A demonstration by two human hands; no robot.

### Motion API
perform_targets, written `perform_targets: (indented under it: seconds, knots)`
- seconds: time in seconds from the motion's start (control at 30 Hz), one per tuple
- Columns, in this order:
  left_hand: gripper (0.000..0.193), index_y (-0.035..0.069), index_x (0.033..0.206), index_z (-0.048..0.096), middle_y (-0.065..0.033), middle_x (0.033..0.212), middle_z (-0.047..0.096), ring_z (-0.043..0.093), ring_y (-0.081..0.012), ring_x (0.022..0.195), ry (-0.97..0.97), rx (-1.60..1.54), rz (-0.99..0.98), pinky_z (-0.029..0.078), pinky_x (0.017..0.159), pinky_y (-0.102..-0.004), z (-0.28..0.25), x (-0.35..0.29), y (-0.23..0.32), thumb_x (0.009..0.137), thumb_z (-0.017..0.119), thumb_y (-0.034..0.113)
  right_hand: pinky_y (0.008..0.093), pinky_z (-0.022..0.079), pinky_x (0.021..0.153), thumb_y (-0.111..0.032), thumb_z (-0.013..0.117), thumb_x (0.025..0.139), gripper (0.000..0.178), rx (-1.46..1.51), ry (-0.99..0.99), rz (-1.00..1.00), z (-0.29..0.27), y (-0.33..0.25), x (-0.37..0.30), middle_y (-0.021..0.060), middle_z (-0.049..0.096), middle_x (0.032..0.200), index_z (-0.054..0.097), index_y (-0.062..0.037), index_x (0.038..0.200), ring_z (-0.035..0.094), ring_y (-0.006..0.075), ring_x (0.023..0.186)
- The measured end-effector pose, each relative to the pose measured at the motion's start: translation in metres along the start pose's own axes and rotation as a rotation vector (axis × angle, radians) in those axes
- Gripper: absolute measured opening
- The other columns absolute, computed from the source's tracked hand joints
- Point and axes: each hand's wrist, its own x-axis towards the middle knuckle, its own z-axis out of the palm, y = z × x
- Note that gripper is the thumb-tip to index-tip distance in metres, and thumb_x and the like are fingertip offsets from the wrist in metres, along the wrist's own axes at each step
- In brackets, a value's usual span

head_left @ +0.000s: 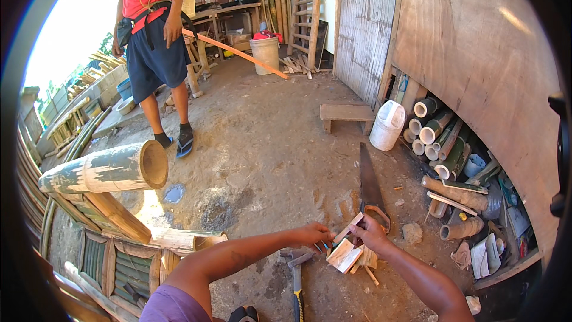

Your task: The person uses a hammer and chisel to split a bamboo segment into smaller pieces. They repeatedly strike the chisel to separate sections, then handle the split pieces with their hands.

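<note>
The light wooden strip (348, 231) is between the two hands, slanting just above a cluster of split wood blocks (344, 256) on the earth floor (256, 161). I take the strip as the centre of the clock, with twelve pointing away from the person. The right hand (374, 234), at three o'clock, is pinching its upper end between thumb and fingers. The left hand (313, 235), at nine o'clock, is close to the lower end with its fingers bent; something small and blue shows at the fingertips, but I cannot tell if these fingers press on the strip. At six o'clock are the blocks, and at one o'clock lies a handsaw (370, 182), its handle just beyond the right hand. A hammer (298, 283) lies between seven and eight, and a low wooden bench (347, 112) stands far at twelve. Between one and two, cut bamboo poles (438, 134) are stacked. Between ten and eleven, well apart, another person (158, 62) in red shirt and dark shorts is standing
</note>
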Motion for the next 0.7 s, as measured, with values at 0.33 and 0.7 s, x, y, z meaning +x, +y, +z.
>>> perform_targets:
  seconds: [0.33,0.7]
  knots:
    - [0.031,0.005,0.100,0.066,-0.0045,0.090,0.067,0.066,-0.0156,0.076,0.078,-0.016,-0.008,0.059,0.070,-0.0343,-0.003,0.009,-0.010,0.098,0.060,0.036,0.0268,0.049,0.050,-0.009,0.060,0.096,0.012,-0.066,-0.002,-0.184,0.006,0.000,0.004,0.0055,0.060,0.076,0.052,-0.0012,0.098,0.057,0.0096,0.057]
    - [0.034,-0.001,0.096,0.066,-0.0177,0.085,0.068,0.069,-0.0258,0.077,0.341,0.478,0.056,0.056,0.062,-0.0406,0.014,0.018,-0.004,0.096,0.057,0.031,0.0291,0.051,0.049,-0.013,0.060,0.097,0.016,-0.223,0.022,-0.096,0.004,0.002,0.004,0.0063,0.061,0.073,0.051,-0.0009,0.101,0.061,0.0122,0.056]
